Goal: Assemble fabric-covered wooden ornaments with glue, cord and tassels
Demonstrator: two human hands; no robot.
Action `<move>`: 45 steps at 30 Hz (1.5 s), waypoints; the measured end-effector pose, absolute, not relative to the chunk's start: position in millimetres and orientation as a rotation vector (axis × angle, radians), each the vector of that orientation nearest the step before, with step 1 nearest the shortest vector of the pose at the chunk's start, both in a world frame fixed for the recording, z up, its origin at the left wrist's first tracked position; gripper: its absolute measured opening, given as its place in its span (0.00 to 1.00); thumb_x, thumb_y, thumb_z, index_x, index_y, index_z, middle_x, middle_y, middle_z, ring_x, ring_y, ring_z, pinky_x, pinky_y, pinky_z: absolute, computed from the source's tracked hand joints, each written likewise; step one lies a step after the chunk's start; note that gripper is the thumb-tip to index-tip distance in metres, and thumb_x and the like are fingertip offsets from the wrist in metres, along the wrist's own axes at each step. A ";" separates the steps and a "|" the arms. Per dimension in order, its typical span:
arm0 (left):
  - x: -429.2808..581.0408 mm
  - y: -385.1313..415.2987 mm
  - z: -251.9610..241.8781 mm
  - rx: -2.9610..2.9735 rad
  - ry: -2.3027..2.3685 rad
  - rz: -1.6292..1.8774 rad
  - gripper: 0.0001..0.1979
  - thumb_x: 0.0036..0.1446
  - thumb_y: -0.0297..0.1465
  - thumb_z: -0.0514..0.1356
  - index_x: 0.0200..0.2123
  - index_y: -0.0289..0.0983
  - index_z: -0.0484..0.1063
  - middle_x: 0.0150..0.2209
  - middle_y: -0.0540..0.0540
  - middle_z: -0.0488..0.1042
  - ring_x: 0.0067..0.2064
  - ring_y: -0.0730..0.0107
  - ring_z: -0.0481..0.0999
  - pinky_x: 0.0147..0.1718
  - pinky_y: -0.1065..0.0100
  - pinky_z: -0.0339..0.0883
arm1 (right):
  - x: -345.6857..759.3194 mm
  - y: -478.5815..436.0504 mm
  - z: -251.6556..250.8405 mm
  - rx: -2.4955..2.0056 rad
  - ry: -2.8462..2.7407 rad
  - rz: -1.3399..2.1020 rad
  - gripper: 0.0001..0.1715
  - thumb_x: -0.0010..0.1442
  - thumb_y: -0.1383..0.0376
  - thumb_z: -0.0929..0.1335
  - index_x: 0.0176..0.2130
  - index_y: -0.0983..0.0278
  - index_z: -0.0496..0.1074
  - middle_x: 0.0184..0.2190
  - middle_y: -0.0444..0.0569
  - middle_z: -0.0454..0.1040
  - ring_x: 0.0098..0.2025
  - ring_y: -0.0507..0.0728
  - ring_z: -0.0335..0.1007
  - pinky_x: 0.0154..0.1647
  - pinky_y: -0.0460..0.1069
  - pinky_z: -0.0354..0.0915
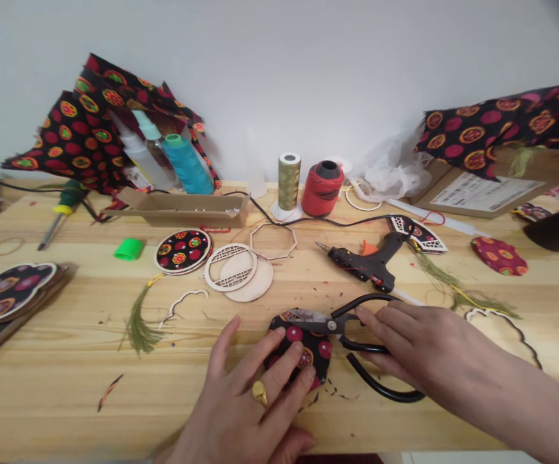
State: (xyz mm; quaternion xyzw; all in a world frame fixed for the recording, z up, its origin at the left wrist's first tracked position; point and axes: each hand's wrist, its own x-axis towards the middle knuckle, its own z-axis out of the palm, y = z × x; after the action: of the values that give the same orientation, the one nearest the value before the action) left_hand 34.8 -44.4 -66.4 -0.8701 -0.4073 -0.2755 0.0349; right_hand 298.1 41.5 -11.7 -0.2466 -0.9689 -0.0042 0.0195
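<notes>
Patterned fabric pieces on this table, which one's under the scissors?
The black-and-red fabric piece beneath the left hand; the scissors cross it and no other.

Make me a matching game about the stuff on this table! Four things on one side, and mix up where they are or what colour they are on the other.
Things:
1. scissors
2. patterned fabric piece
3. small cap
4. red spool

Places and colours:
A. bright green
B. beside the gold-coloured spool
C. in the right hand
D. under the left hand

Right pairs: 1-C, 2-D, 3-A, 4-B
</notes>
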 end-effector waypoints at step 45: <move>37.8 -39.7 -47.2 -2.633 -1.627 -0.674 0.37 0.49 0.42 0.66 0.59 0.32 0.61 0.63 0.32 0.59 0.65 0.40 0.51 0.59 0.39 0.46 | 304.3 -4.2 -11.1 -1.560 -1.915 1.136 0.20 0.64 0.55 0.61 0.29 0.62 0.72 0.22 0.45 0.70 0.25 0.55 0.69 0.21 0.45 0.65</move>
State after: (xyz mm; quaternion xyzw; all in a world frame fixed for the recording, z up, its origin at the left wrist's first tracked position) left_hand 37.8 -39.7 -47.2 -0.8311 -0.5136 -0.2127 -0.0130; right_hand 304.3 -4.2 -11.1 -0.5609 -0.6888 0.4086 0.2098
